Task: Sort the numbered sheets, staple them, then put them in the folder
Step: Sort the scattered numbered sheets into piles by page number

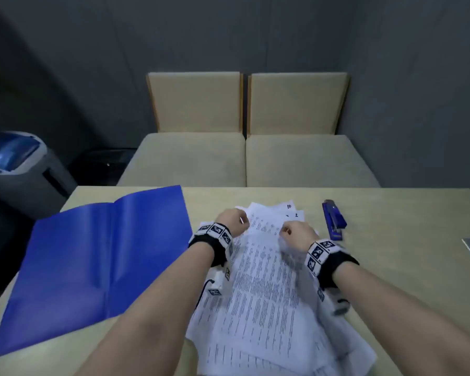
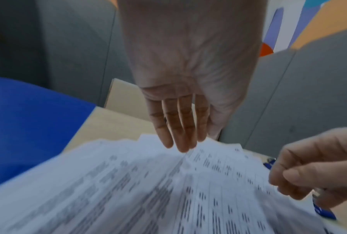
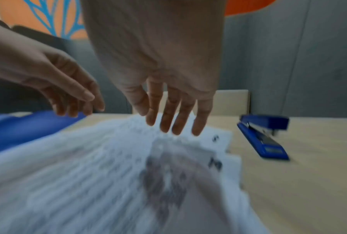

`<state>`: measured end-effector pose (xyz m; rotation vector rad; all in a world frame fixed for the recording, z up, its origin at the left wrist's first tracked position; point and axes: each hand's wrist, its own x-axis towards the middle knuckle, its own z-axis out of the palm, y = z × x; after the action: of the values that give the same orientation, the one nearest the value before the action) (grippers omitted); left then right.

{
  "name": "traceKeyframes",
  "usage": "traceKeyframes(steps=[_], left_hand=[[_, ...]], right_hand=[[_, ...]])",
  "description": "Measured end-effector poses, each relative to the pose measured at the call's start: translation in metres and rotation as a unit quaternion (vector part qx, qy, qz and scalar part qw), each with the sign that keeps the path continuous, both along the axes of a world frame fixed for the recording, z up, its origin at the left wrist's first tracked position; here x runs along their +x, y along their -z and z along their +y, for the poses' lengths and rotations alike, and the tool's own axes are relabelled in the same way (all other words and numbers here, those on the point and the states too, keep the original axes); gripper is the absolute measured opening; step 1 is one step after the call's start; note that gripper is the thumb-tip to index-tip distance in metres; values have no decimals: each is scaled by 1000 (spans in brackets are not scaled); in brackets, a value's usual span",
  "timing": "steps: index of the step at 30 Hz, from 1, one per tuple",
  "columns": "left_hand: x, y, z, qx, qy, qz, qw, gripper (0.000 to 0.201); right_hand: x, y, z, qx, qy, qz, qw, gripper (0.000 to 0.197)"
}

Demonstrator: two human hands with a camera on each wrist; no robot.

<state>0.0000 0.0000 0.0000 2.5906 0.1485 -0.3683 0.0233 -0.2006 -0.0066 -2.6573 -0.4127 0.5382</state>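
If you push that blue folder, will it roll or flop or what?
The blue folder lies open and flat on the table, so it would probably slide rather than roll. It looks thin, with a centre crease, so it would likely bend or fold shut when lifted by one edge. Its sheen suggests a smooth, somewhat slippery surface.

On the far corners of the loose sheets (image 1: 266, 267), handwritten numbers show: a "10" (image 1: 289, 206) on one sheet corner and a "2" (image 1: 296, 215) on the next one below it. The printed lines covering the sheets are too small and blurred to read.
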Motion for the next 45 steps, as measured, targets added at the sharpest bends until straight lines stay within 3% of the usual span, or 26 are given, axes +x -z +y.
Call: traceKeyframes(steps=[4,7,10,14,17,20,22,25,27,30,34,37,40,45], left_hand=[[1,29,-14,66,30,21,997,42],[0,48,-28,122,102,31,987,63],[-4,59,-34,182,143,48,972,71],[-1,61,-26,161,129,3,978,59],[-5,57,-15,115,106,-40,987,35],[-15,54,-3,8,68,-11,998,41],[-19,50,2,-60,48,19,997,38],[-23,44,2,-26,92,69,993,33],[-23,43,2,13,99,77,992,32],[-18,52,5,-1,22,25,999,29],[-6,62,1,-13,-133,29,991,53],[2,66,-3,-41,-166,42,984,65],[6,72,-4,-67,-180,44,980,63],[3,77,-9,-30,-176,63,982,47]], right_hand=[[-19,35,-14,-130,38,22,991,29],[-37,57,-16,-132,26,22,991,48],[-46,69,-16,-112,31,-8,993,55],[-52,72,-29,-49,79,-31,995,60],[-50,64,-46,23,237,-61,969,59],[-38,61,-61,71,336,5,939,48],[-31,61,-66,96,342,17,935,15],[-32,62,-68,172,321,28,931,32],[-40,63,-72,179,285,59,940,27],[-50,73,-84,147,246,93,954,16],[-53,80,-89,167,279,110,939,29],[-52,82,-88,159,285,116,938,21],[-54,85,-86,166,291,118,935,3],[-57,82,-82,174,305,120,929,16]])
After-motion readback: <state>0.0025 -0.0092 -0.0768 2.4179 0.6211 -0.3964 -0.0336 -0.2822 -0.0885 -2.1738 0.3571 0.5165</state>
